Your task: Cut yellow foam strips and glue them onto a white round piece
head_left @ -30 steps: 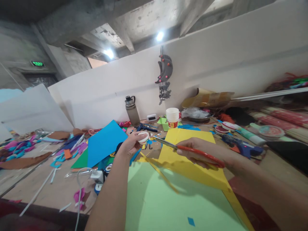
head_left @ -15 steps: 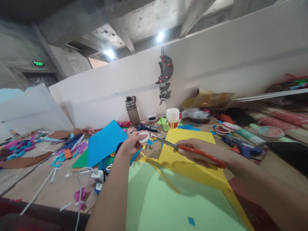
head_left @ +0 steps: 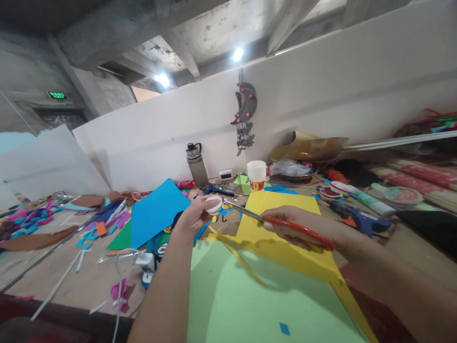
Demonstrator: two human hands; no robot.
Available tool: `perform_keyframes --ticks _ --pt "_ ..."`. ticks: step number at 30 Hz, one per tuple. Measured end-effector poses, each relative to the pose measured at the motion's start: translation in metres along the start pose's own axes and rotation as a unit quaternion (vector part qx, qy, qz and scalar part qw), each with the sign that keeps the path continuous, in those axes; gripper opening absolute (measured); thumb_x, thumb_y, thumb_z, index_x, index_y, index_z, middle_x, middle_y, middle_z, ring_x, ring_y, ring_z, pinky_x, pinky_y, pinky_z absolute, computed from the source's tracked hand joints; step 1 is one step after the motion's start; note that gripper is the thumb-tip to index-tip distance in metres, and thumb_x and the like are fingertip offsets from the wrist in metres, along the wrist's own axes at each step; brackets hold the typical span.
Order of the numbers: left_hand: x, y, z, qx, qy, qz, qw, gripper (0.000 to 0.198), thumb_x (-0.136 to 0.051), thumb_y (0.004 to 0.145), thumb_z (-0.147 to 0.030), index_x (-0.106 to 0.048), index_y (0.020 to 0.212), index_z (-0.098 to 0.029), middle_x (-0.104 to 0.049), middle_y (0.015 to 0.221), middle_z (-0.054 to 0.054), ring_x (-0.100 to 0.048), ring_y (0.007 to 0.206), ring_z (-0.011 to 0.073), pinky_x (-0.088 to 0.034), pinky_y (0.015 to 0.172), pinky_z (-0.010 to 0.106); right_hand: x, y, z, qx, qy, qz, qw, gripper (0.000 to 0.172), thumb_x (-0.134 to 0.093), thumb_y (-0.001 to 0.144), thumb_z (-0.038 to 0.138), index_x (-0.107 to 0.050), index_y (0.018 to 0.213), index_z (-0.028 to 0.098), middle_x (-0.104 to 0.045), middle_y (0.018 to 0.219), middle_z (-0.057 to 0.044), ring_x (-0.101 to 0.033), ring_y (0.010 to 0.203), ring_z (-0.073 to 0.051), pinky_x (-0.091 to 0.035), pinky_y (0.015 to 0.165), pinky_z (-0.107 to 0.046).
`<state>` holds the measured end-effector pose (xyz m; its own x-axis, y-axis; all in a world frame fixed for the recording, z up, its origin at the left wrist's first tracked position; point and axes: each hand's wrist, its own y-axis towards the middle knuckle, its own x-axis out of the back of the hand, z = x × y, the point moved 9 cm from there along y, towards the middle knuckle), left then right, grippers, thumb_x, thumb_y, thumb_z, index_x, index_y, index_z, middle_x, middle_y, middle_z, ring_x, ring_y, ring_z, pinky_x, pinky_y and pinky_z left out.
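My left hand (head_left: 194,214) is closed on a small round white disc with a red rim (head_left: 213,205), held up above the table. In my right hand (head_left: 291,221) are scissors with red handles (head_left: 298,231). The scissor blades (head_left: 244,210) point left, and their tips are at the disc's right edge; whether they touch it I cannot tell. A bit of blue (head_left: 223,211) shows at the disc's lower right edge. Below my hands lie a light green sheet (head_left: 250,295), yellow sheets (head_left: 282,205) and a narrow yellow strip (head_left: 246,264).
A blue sheet (head_left: 157,212) lies left of my left hand, near a white plug with a cable (head_left: 145,260). Behind stand a grey bottle (head_left: 197,166) and stacked paper cups (head_left: 256,174). A blue glue gun (head_left: 359,216) lies at right. Scraps cover the left side.
The bit of blue at the disc's lower right edge shows more now than before. Both hands and the scissors have hardly moved.
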<state>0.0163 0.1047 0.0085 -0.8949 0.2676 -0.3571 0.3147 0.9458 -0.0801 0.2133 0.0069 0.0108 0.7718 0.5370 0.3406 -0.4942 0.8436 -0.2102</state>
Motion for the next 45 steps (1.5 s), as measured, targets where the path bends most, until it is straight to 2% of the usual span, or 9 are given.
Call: perform_keyframes --ticks 8,15,24,27,30,34,38,45 --pt "-0.003 -0.002 -0.002 0.000 0.024 0.012 1.000 0.024 -0.079 0.062 -0.016 -0.069 0.083 -0.010 -0.070 0.076 0.006 -0.063 0.057 0.0100 -0.049 0.051 0.016 0.000 0.002 -0.003 0.004 0.013 -0.002 1.000 0.047 -0.057 0.075 0.066 -0.054 0.080 0.019 -0.041 0.050 0.008 -0.036 0.032 -0.004 -0.028 0.030 -0.016" --pt "0.000 -0.003 -0.003 -0.009 0.008 -0.011 1.000 0.024 -0.080 0.060 -0.012 -0.069 0.081 -0.013 -0.071 0.077 0.005 -0.065 0.057 0.0106 -0.050 0.052 0.016 -0.002 0.002 -0.003 -0.007 0.018 0.007 1.000 0.046 -0.057 0.076 0.066 -0.053 0.079 0.019 -0.041 0.050 0.008 -0.036 0.032 -0.003 -0.027 0.030 -0.016" --pt "0.001 -0.002 -0.002 -0.009 0.006 -0.010 1.000 0.026 -0.080 0.060 -0.013 -0.068 0.083 -0.013 -0.071 0.079 0.005 -0.065 0.060 0.0104 -0.051 0.053 0.016 -0.002 -0.001 0.003 -0.005 0.024 -0.008 1.000 0.045 -0.060 0.074 0.063 -0.050 0.077 0.019 -0.041 0.051 0.008 -0.035 0.032 -0.003 -0.023 0.030 -0.016" --pt "-0.003 -0.003 -0.007 -0.035 -0.019 -0.014 0.999 0.026 -0.081 0.060 -0.015 -0.067 0.083 -0.014 -0.070 0.077 0.003 -0.064 0.059 0.0098 -0.052 0.053 0.016 0.002 0.002 0.007 0.020 0.049 -0.048 0.997 0.047 -0.056 0.076 0.065 -0.050 0.088 0.021 -0.038 0.050 0.010 -0.034 0.033 -0.004 -0.024 0.031 -0.016" --pt "-0.012 -0.004 -0.011 -0.065 -0.053 -0.017 0.996 0.027 -0.081 0.062 -0.019 -0.066 0.084 -0.014 -0.067 0.071 0.001 -0.061 0.054 0.0081 -0.050 0.049 0.015 0.005 0.006 0.011 0.070 0.085 -0.094 0.989 0.046 -0.054 0.079 0.063 -0.046 0.099 0.023 -0.039 0.056 0.009 -0.038 0.040 -0.005 -0.027 0.036 -0.015" --pt "-0.019 -0.003 -0.013 -0.104 -0.120 -0.053 0.986 0.024 -0.081 0.061 -0.018 -0.063 0.077 -0.014 -0.064 0.065 -0.001 -0.060 0.053 0.0082 -0.050 0.047 0.016 -0.003 0.016 0.008 0.124 0.100 -0.134 0.978 0.041 -0.054 0.080 0.061 -0.042 0.092 0.024 -0.038 0.059 0.009 -0.039 0.044 -0.005 -0.032 0.040 -0.017" --pt "-0.021 0.000 -0.004 -0.110 -0.171 -0.097 0.974 0.023 -0.080 0.061 -0.015 -0.062 0.076 -0.014 -0.067 0.070 0.000 -0.065 0.061 0.0107 -0.054 0.057 0.019 -0.014 0.029 -0.005 0.117 0.138 -0.159 0.971 0.041 -0.047 0.082 0.063 -0.039 0.084 0.024 -0.038 0.058 0.010 -0.039 0.040 -0.007 -0.036 0.037 -0.021" --pt "-0.044 -0.007 0.006 -0.091 -0.198 -0.079 0.973 0.018 -0.077 0.065 -0.013 -0.063 0.076 -0.014 -0.068 0.071 0.001 -0.065 0.064 0.0114 -0.055 0.061 0.020 -0.022 0.026 -0.002 0.096 0.168 -0.157 0.968 0.038 -0.051 0.080 0.059 -0.039 0.080 0.023 -0.042 0.060 0.010 -0.041 0.038 -0.006 -0.035 0.033 -0.019"
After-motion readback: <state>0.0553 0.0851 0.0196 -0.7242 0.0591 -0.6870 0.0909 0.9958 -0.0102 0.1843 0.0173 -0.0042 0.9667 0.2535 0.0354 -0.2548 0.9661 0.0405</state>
